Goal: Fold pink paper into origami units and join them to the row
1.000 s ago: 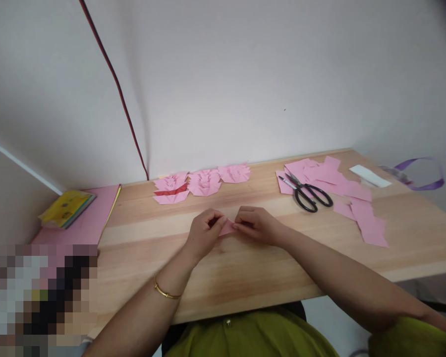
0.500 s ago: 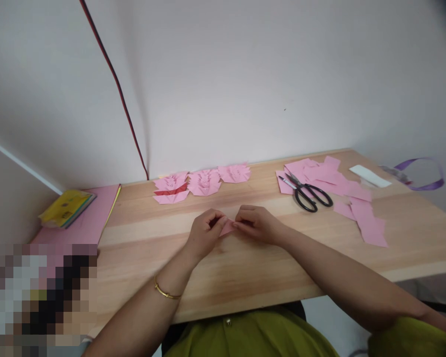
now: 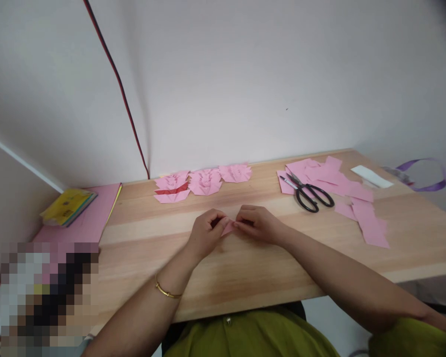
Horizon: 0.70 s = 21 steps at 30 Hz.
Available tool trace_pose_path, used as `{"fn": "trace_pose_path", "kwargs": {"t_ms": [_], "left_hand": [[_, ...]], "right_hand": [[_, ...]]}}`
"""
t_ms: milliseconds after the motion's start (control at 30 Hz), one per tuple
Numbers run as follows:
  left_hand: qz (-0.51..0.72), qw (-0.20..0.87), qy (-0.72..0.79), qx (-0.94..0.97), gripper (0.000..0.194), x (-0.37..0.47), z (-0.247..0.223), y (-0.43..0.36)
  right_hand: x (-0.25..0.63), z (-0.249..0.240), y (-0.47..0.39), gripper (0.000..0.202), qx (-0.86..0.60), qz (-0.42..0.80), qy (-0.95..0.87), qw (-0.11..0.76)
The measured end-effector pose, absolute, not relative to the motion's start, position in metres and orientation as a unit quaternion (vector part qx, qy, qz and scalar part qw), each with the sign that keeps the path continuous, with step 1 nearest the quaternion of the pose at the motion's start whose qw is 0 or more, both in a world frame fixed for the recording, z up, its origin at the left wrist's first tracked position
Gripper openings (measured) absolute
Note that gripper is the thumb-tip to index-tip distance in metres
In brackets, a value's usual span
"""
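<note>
Between my two hands is a small piece of pink paper (image 3: 228, 227), mostly hidden by my fingers. My left hand (image 3: 209, 232) pinches its left side between thumb and fingers, a gold bangle on the wrist. On the other side, my right hand (image 3: 258, 225) is closed on the paper with thumb and fingertips. Both hands are low over the middle of the wooden table (image 3: 245, 277). Beyond them, several folded pink paper shapes (image 3: 204, 182) lie in a row by the wall, with a red folded piece (image 3: 172, 189) among those at the left.
Black-handled scissors (image 3: 308, 193) and a pen (image 3: 289, 182) rest on loose pink paper pieces (image 3: 367, 220) at right. A white strip (image 3: 371, 176) lies beyond. At left, a yellow packet (image 3: 67, 206) sits on pink sheets (image 3: 106, 198) beside a yellow pencil (image 3: 114, 206). A cable (image 3: 121, 84) hangs along the wall.
The view has shifted very slightly. Both hands keep the same pinch on the pink paper, and nothing else has visibly moved.
</note>
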State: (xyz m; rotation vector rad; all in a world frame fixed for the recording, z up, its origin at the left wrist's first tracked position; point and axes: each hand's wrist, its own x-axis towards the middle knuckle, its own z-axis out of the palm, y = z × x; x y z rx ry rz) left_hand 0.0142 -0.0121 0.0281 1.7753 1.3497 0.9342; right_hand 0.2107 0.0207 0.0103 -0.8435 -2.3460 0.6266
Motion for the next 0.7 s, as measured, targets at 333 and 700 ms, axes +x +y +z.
{"fn": "trace_pose_path", "kwargs": {"t_ms": [333,700], "left_hand": [[0.355,0.344,0.519,0.697,0.016,0.0139,0.0281,-0.0131],[0.355,0.344,0.517,0.699,0.015,0.0141,0.0288,-0.0128]], "right_hand": [[0.2105,0.0095,0.0207,0.026,-0.315,0.231,-0.88,0.272],[0.2099,0.0083,0.0207,0.024,-0.304,0.236,-0.88,0.28]]}}
